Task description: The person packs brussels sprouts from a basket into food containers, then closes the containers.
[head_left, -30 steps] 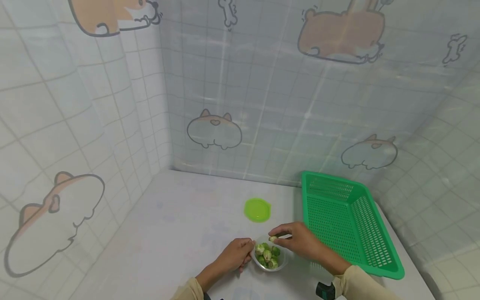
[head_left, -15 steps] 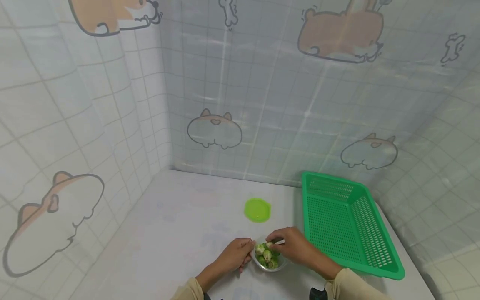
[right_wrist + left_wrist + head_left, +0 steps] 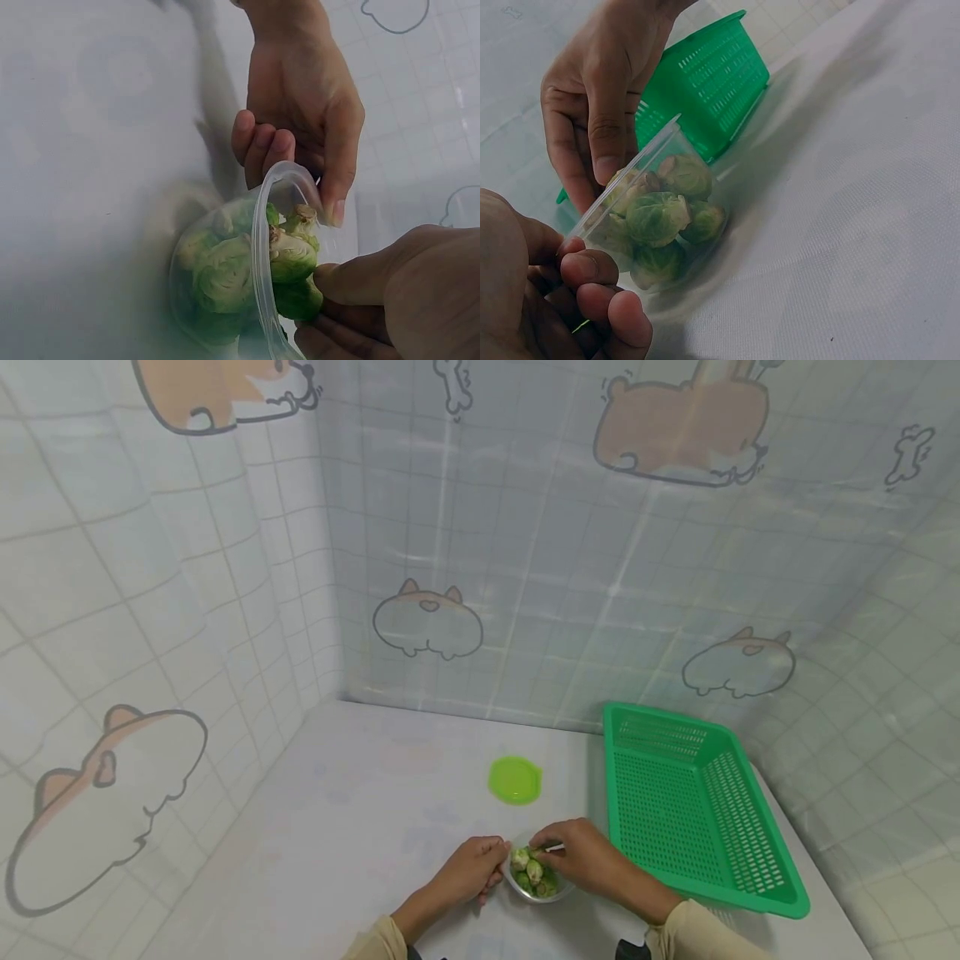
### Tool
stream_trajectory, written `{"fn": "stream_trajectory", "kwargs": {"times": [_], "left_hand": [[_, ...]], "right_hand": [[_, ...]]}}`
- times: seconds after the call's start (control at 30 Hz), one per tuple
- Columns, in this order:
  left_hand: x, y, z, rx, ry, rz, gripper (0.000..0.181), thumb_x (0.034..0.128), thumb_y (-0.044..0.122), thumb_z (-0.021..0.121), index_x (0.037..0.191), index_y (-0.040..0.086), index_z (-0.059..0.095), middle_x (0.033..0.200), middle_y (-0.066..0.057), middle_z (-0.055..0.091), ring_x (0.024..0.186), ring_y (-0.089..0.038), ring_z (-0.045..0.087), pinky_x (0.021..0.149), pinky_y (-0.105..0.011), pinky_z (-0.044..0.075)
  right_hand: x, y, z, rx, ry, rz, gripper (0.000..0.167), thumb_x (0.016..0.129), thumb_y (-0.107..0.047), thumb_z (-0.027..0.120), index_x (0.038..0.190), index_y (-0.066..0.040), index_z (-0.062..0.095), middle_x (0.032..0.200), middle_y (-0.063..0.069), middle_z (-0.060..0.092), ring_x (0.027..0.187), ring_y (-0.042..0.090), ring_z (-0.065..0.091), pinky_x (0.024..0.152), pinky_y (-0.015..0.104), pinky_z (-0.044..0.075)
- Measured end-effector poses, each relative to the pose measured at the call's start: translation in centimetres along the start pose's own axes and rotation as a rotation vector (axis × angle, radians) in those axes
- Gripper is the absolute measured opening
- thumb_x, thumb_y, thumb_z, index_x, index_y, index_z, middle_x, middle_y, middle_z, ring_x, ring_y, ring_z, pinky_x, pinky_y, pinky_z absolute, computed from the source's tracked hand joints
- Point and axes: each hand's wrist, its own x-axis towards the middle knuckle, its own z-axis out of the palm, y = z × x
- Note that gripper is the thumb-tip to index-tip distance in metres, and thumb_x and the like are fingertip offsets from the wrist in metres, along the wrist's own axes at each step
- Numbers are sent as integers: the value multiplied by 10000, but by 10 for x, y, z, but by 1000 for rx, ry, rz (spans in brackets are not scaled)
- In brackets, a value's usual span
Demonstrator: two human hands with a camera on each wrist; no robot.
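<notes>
A clear plastic container (image 3: 724,241) full of several Brussels sprouts (image 3: 534,870) stands on the table near the front. My left hand (image 3: 472,868) pinches its rim between thumb and forefinger from the left side, the other fingers curled. From the right, my right hand (image 3: 585,857) reaches over the rim. Its thumb and fingers pinch a green Brussels sprout (image 3: 298,300) at the container's mouth, among the others. In the left wrist view the right fingertips are partly hidden behind the rim.
A bright green round lid (image 3: 515,780) lies flat on the table behind the container. To the right stands a large green plastic basket (image 3: 708,893) with slotted walls. A curtain (image 3: 525,543) with cartoon dogs closes off the back and sides.
My right hand has come down and left with the sprout, from above the container's right edge into its mouth. My left hand has stayed at the rim.
</notes>
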Motion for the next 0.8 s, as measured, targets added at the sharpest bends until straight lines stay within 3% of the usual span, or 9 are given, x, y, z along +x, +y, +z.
{"fn": "stream_trajectory", "kwargs": {"times": [0.8], "left_hand": [[-1, 1, -1, 11, 0, 3, 459, 1075, 356, 478, 761, 25, 528, 555, 27, 479, 418, -110, 426, 405, -240, 423]], "right_hand": [[-1, 1, 2, 5, 12, 3, 136, 907, -94, 750, 1041, -110, 771, 1048, 14, 755, 968, 155, 728, 782, 208, 573]]}}
